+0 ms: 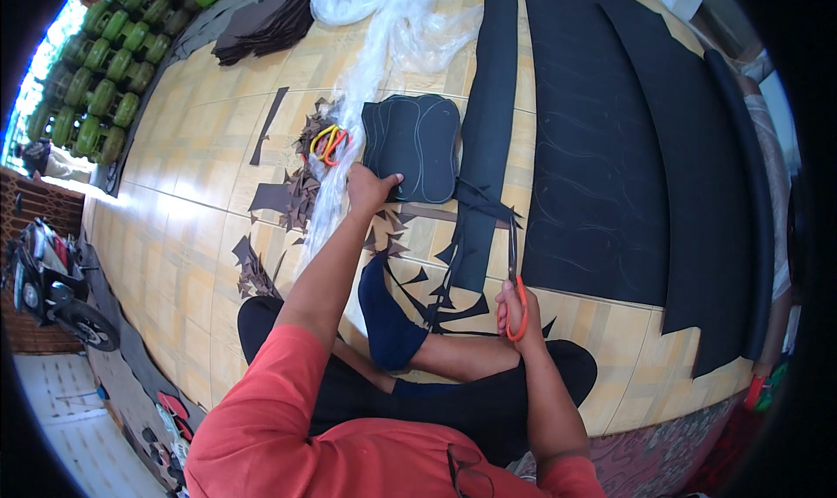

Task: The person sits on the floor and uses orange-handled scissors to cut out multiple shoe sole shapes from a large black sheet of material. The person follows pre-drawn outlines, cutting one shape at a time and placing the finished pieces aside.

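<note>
A dark, rounded piece of sheet fabric (410,141) with pale curved outlines drawn on it lies on the floor in front of me. My left hand (370,189) grips its lower left edge, thumb on top and the other fingers mostly hidden. In my right hand (513,311) is a pair of scissors (520,302) with orange handles. Their blades point away from me, tips by a thin dark offcut (488,206) at the piece's lower right corner. Whether the blades touch it I cannot tell.
Yellow- and red-handled scissors (330,143) rest among brown scraps (301,193) beside clear plastic film (349,106). Long dark sheets (593,149) with drawn outlines spread at right. A stack of brown pieces (266,27) sits far left. Black scraps (445,302) lie by my socked foot (388,319).
</note>
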{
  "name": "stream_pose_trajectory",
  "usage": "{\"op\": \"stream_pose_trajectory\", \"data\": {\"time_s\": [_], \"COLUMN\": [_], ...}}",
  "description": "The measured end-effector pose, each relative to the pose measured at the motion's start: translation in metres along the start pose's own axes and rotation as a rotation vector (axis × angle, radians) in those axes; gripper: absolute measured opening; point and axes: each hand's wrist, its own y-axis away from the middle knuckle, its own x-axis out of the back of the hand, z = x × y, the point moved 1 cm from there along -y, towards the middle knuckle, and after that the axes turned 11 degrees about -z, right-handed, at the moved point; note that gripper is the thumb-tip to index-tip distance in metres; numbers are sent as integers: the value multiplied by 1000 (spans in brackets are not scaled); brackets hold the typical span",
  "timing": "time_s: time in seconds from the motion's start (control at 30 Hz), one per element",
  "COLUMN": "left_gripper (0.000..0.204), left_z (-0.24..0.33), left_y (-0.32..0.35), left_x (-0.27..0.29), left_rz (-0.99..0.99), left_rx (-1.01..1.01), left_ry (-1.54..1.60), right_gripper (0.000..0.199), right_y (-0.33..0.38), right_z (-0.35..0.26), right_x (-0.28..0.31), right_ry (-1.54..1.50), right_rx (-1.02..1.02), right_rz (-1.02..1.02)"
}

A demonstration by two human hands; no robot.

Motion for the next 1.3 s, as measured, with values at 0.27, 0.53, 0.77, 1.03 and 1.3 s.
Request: {"op": "stream_pose_trajectory", "data": {"time_s": [0.27, 0.53, 0.77, 1.03, 1.3], "left_gripper": [37, 27, 28, 25, 51], "left_z": [51, 58, 55, 56, 24], "left_y": [7, 47, 26, 30, -21], "left_x": [50, 84, 73, 71, 56], "left_rz": [172, 267, 66, 126, 74], "left_rx": [-384, -687, -599, -573, -173], "left_ry": [295, -135, -320, -31, 491], "right_gripper": [45, 44, 47, 49, 40], "right_y": [-5, -2, 1, 2, 2], "right_z": [4, -1, 1, 3, 6], "right_x": [4, 1, -2, -6, 1], "right_ry": [-26, -17, -5, 22, -37], "right_rx": [-42, -34, -9, 1, -16], "right_rz": [14, -6, 23, 38, 42]}}
